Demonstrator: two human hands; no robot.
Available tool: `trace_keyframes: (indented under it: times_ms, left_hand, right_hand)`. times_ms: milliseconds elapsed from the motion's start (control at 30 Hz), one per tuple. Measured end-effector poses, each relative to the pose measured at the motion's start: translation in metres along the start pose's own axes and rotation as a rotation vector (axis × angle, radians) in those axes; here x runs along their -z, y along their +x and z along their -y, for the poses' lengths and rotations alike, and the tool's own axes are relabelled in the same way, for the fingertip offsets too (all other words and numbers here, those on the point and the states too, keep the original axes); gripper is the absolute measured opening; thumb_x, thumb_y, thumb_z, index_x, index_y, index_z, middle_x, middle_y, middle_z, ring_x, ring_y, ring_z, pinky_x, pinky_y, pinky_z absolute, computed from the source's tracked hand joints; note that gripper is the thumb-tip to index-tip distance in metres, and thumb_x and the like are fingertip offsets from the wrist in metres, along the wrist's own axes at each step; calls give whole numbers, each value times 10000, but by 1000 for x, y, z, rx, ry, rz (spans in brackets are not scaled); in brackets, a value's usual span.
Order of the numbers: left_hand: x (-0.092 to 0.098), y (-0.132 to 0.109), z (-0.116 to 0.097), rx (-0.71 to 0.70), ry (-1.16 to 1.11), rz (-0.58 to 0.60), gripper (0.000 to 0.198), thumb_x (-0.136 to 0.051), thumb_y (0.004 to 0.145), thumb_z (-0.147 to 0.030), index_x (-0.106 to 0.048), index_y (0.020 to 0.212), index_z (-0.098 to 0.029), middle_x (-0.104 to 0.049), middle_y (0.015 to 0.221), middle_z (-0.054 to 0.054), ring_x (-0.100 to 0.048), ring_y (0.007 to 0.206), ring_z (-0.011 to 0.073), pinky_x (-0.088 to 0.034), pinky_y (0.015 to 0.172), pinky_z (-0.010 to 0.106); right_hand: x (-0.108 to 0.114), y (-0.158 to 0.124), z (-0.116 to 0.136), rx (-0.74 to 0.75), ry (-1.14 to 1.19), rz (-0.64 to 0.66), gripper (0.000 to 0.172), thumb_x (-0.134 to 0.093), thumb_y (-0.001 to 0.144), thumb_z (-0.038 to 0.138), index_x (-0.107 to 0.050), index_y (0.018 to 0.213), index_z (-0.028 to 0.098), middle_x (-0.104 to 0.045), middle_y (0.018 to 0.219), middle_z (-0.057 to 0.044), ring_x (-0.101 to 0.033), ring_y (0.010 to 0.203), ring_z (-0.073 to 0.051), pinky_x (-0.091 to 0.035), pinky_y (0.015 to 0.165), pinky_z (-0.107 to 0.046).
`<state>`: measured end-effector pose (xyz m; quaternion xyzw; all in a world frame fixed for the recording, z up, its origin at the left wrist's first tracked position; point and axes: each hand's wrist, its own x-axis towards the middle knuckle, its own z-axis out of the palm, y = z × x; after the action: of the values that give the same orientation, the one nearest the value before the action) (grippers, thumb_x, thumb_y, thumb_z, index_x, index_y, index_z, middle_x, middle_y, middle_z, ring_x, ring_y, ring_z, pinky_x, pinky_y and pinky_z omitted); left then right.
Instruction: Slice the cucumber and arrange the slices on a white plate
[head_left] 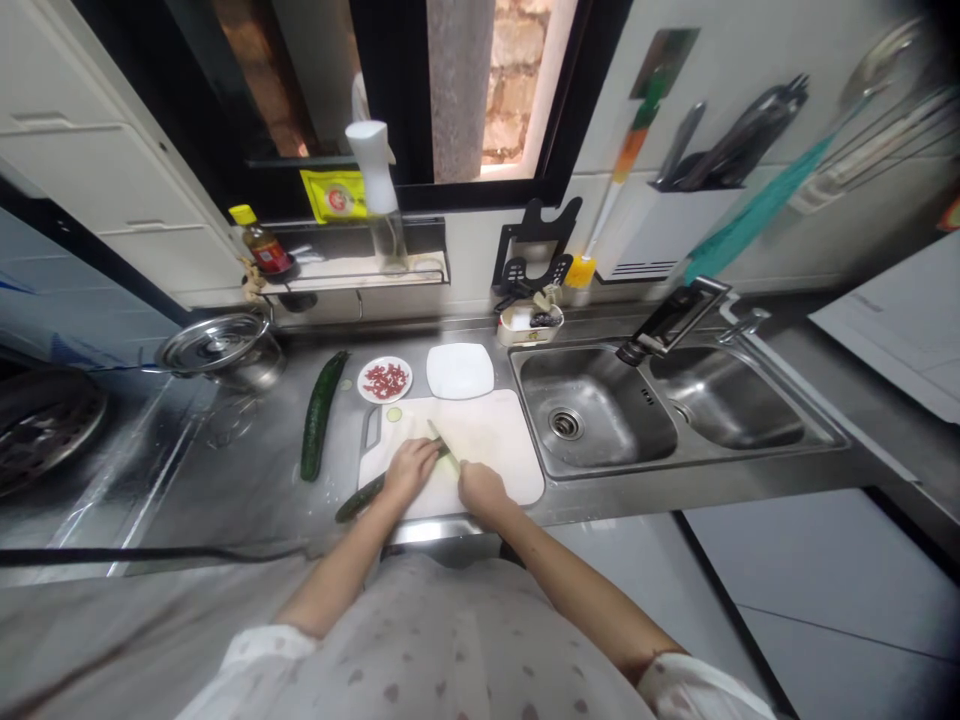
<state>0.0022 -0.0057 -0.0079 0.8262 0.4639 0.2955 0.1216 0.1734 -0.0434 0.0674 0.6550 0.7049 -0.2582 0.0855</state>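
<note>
A dark green cucumber [361,499] lies slantwise over the lower left of the white cutting board [510,450]. My left hand [410,470] is closed over it near its upper right end. In my right hand [482,491] is the handle of a knife [444,446], its blade slanting up and left against the cucumber's end. Pale green flesh shows beside the blade. One cut cucumber slice [394,414] rests at the board's upper left, near the grey handle. My fingers partly hide the cucumber and the knife handle.
Behind the board stand a plate of chopped reddish pieces [385,380] and a white square plate [460,371]. Left of it lie another cucumber [324,415] and a lidded steel pot [225,350]. A double sink [600,405] with a faucet [675,318] adjoins on the right.
</note>
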Motion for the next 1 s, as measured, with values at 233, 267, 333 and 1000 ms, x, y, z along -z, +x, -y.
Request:
trace_keyframes:
  times_ms: [233,267,333,1000]
  left_hand:
    - [0,0,1,4,-3,5,243,-521,914,-231,-675,1102,-217,-674,1045,64,-584,954,193,-496,862,354]
    - [0,0,1,2,-5,4,245,-516,917,-232,-675,1102,-216,-674,1046,65,-586,955,194,-497,862,356]
    - [1,0,1,-4,-9,3,248,-508,921,-238,-674,1104,-214,-673,1047,69,-587,960,196,-499,865,361]
    - [-2,0,3,8,-19,4,252,-520,912,-238,-677,1108,-226,-675,1043,72,-588,970,193,-500,868,365]
  right_hand:
    - [0,4,3,8,-21,-10,319,-338,927,122,-596,1114,133,-671,1028,-157,-637,996,-208,-459,820,-292]
    - [1,6,4,12,-23,-8,321,-340,925,120,-595,1120,133,-671,1032,-158,-636,997,-206,-458,821,-289]
    - [3,10,7,24,-18,-11,324,-344,919,112,-597,1120,130,-672,1037,-155,-636,996,-199,-456,824,-279]
    - [0,-2,3,-1,-31,8,277,-384,918,130,-589,1104,138,-671,1030,-151,-638,999,-193,-459,834,-284]
